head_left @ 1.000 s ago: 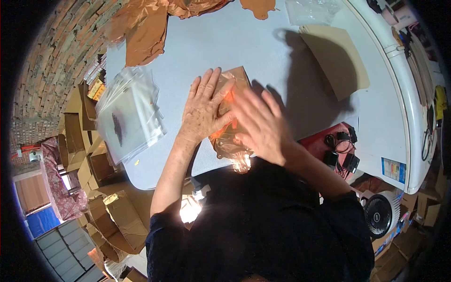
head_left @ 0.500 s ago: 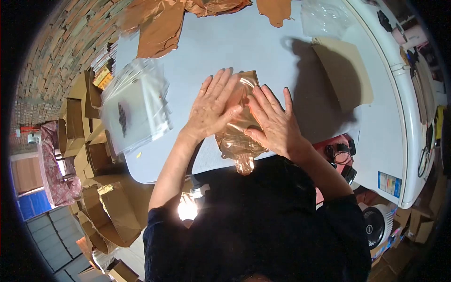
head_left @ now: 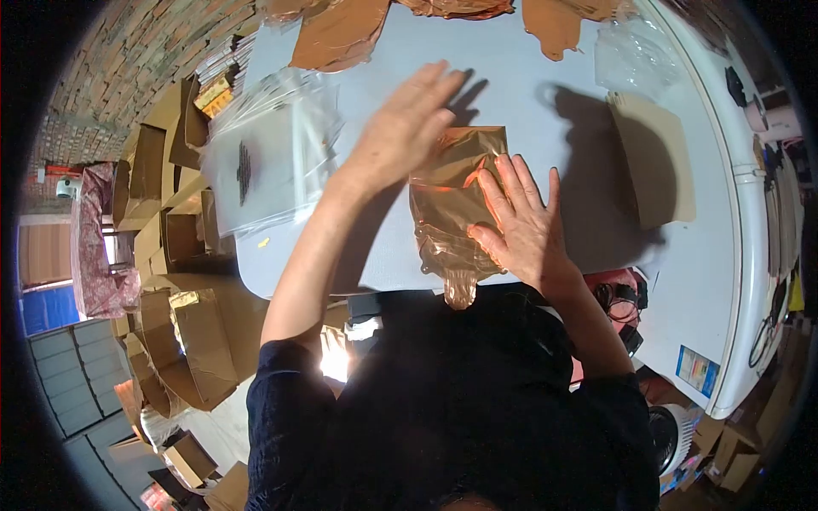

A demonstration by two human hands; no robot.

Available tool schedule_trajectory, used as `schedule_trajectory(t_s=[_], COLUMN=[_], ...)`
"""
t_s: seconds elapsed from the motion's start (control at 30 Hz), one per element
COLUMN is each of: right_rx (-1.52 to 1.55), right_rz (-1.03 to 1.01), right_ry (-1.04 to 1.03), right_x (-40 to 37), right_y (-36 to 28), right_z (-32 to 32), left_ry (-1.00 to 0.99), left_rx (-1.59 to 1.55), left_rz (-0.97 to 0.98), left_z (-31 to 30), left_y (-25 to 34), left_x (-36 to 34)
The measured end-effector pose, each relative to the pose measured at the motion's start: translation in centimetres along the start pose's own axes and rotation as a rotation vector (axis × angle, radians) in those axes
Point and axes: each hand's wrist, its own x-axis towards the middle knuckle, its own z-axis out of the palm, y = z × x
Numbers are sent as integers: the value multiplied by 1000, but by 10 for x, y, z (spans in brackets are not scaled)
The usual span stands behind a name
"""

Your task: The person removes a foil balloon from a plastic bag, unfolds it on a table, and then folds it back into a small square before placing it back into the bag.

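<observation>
A flat, shiny copper-coloured foil piece (head_left: 447, 204), which looks like a folded, deflated foil balloon, lies on the table near its front edge. Its narrow tab at the bottom hangs toward my body. My right hand (head_left: 528, 230) rests flat on the foil's right side, fingers spread. Up and to the left, my left hand (head_left: 400, 132) is lifted off the table beside the foil's upper left corner, its fingers stretched out and somewhat blurred. Neither hand grips anything.
Clear plastic bags (head_left: 285, 162) are stacked on the left of the white table (head_left: 477, 77). More copper foil pieces (head_left: 336, 34) lie along the far edge. A cardboard sheet (head_left: 656, 162) and clear plastic (head_left: 635, 55) sit at the right. Cardboard boxes (head_left: 192, 341) stand left of the table.
My left hand has come off the foil and moved up and away, uncovering its left side. My right hand stays flat on the foil. The whole view has shifted slightly.
</observation>
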Motion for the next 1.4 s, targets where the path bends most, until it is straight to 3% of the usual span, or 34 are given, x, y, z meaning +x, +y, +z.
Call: schedule_trajectory(t_s=[0.17,0.27,0.6,0.93,1.3,1.4], right_rx=[-4,-2,69,158,125,254], right_rz=[-13,-19,-65,-139,-253,-405], right_ry=[8,-3,-25,-237,214,352], right_x=[1,1,-8,-56,-78,-75], right_y=[1,0,8,5,-9,-11], right_z=[1,-3,-8,-48,-12,3], left_ry=[-119,-159,-196,-157,-204,-211], left_rx=[305,419,441,464,386,397], left_rz=[200,184,167,177,211,211], left_z=[54,60,58,62,59,56], left_y=[0,1,3,-2,13,19], left_x=[-19,-25,-25,-26,-52,-59])
